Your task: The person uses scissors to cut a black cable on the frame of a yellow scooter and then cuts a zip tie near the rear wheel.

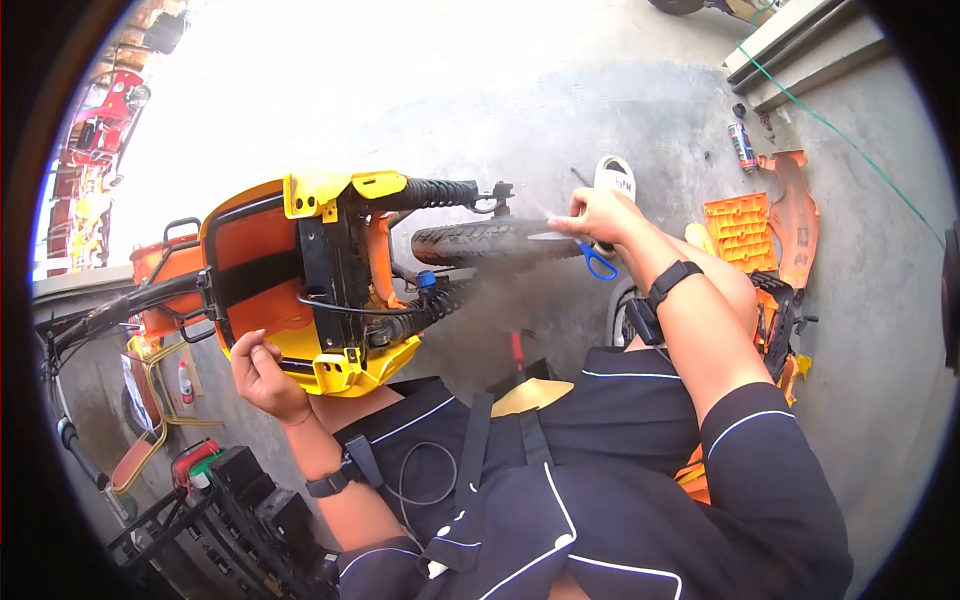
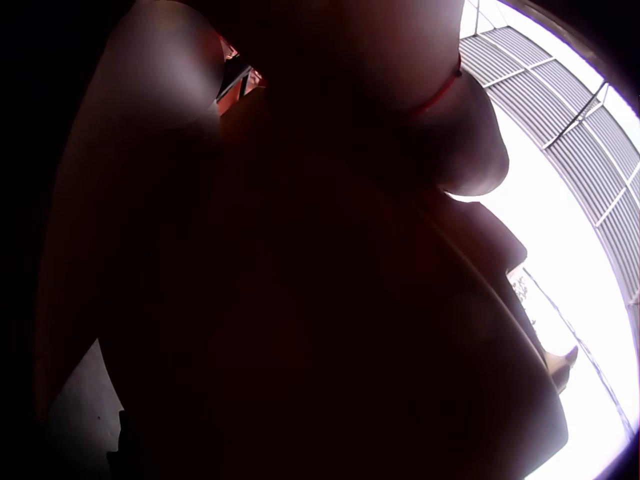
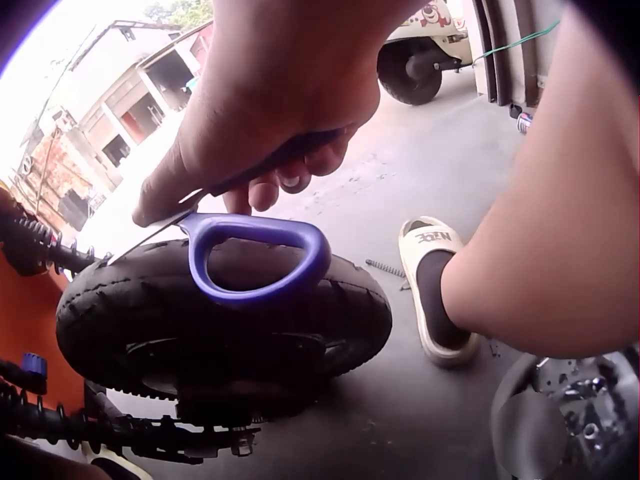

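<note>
My right hand [image 1: 610, 215] grips a pair of blue-handled scissors [image 1: 600, 262] above a black tyre [image 1: 460, 244]. In the right wrist view, one scissor loop [image 3: 318, 255] hangs below my fingers, and a thin blade [image 3: 150, 238] points left past the thumb, over the tyre tread. My left hand [image 1: 268, 380] has bent fingers and is close to the edge of a yellow body panel [image 1: 375, 378] on a tipped-over vehicle. Its fingertips overlap that panel in the head view; I cannot tell whether they hold anything. The left wrist view is mostly dark.
Shock absorbers [image 1: 425, 193] flank the tyre. A spray can [image 1: 741, 147], an orange grid-like panel [image 1: 738, 232] and a curved orange part [image 1: 795, 215] lie on the right. A black crate-like frame [image 1: 215, 540] stands lower left, near a small bottle [image 1: 186, 383].
</note>
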### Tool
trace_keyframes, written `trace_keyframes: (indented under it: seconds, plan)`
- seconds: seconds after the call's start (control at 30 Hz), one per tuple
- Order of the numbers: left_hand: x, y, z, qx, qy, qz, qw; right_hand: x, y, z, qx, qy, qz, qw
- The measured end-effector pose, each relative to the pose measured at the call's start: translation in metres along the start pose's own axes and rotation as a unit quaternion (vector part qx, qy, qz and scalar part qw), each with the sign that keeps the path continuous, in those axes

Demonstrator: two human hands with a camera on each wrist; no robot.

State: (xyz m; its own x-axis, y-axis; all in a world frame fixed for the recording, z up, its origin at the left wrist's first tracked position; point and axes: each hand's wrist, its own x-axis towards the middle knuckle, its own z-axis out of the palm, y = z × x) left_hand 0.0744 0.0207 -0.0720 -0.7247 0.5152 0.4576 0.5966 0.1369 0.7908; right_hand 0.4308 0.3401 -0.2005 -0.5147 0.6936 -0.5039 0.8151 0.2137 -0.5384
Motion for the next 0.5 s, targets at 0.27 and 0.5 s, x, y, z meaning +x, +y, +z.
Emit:
trace_keyframes:
  seconds: [0.27,0.5]
  plan:
    - [0.001,0.004,0.002,0.016,-0.025,-0.004,1.000,-0.013,0.006,0.026,-0.002,0.126,-0.002,0.992]
    - [0.001,0.001,0.001,0.026,-0.033,0.009,0.999,-0.017,-0.008,0.024,-0.058,0.156,0.059,0.984]
